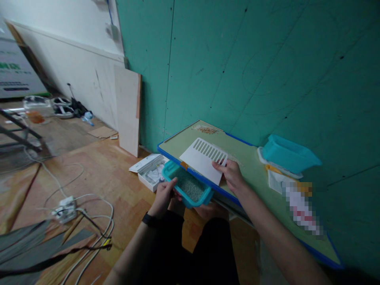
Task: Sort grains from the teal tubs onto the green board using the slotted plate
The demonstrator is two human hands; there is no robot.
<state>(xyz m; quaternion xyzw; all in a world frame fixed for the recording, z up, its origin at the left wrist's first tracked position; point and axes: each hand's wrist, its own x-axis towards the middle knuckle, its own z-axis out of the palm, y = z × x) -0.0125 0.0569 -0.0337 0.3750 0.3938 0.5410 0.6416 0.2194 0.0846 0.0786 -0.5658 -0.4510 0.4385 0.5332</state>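
My left hand (164, 194) grips the near left rim of a teal plastic tub (190, 202), thumb over the edge. Grey granules (191, 186) lie inside the tub, which is held just under the table's front edge. In my right hand (233, 174) is a flat white slotted plate (202, 158), pinched at its right end beside the slots. The plate lies over the table's front edge, above the tub. Farther back on the greenish tabletop (252, 158) is a small pile of tan pellets (208, 130), with pale dust near the plate's right end.
At the table's right stand another teal tub (289, 152), a white lid (282, 170) and a blurred-out packet (303, 209). A green wall (237, 59) borders the table behind. An open white box (151, 174), cables (109, 221) and a power strip (67, 208) lie on the floor leftward.
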